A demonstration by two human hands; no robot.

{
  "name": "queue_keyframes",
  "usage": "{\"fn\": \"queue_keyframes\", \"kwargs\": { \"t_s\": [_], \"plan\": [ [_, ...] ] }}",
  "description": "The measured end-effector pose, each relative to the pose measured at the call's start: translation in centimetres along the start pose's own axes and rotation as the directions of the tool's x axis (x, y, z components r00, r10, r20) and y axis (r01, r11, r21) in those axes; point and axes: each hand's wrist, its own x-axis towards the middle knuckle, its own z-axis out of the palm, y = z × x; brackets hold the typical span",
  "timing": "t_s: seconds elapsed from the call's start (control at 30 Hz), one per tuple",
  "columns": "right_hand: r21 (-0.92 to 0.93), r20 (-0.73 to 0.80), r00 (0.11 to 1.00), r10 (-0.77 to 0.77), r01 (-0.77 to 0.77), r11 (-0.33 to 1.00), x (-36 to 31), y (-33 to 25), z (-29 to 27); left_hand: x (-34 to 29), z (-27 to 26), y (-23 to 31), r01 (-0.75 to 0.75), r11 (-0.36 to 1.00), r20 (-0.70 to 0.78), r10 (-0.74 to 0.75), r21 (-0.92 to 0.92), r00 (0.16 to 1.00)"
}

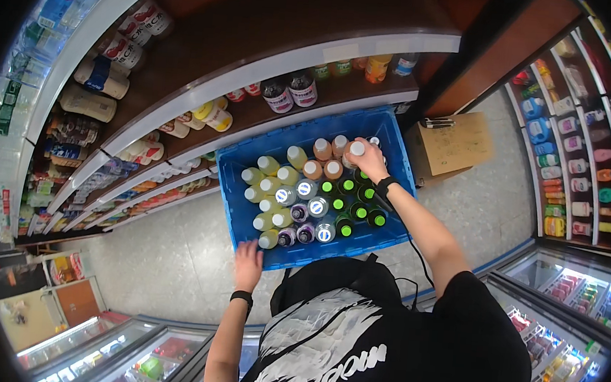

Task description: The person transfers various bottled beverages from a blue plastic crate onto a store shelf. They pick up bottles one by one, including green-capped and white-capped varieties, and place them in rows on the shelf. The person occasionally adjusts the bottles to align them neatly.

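A blue plastic crate (307, 258) full of upright bottles lies in front of me. At its far right side, my right hand (369, 161) is closed round a peach-coloured bottle with a white cap (356, 150). Similar peach-coloured bottles (334, 169) stand just left of it, and green-capped bottles (338, 204) stand nearer me. My left hand (247, 264) grips the near left corner of the crate's rim, fingers hooked over the edge. Pale yellow bottles (268, 165) fill the left part. Clear-topped bottles (306, 187) and purple ones (306, 233) stand in the middle.
Shelves of drinks (204, 115) run along the far and left sides, close to the crate. A cardboard box (452, 146) stands on the floor at the right. Glass-fronted coolers (563, 290) line the near side; more stocked shelves (575, 140) stand far right.
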Motion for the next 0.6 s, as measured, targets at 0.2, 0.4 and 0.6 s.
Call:
{"fn": "queue_keyframes", "kwargs": {
  "t_s": [0.2, 0.4, 0.6],
  "plan": [
    [-0.175, 0.045, 0.996, 0.072, -0.063, 0.983, 0.9, 4.5, 4.0, -2.3, 1.9, 2.4, 0.075, 0.997, 0.353, -0.078, 0.024, 0.932],
    [-0.395, 0.244, 0.961, 0.128, -0.022, 0.918, 3.1, 5.6, 5.3, -2.0, 1.9, 2.6, 0.058, 0.985, 0.474, -0.129, 0.163, 0.871],
    [-0.514, 0.46, 0.848, 0.264, 0.011, 0.858, 4.7, 3.8, 5.1, -1.9, 1.7, 2.6, 0.06, 0.989, 0.475, -0.119, 0.136, 0.872]
  ]
}}
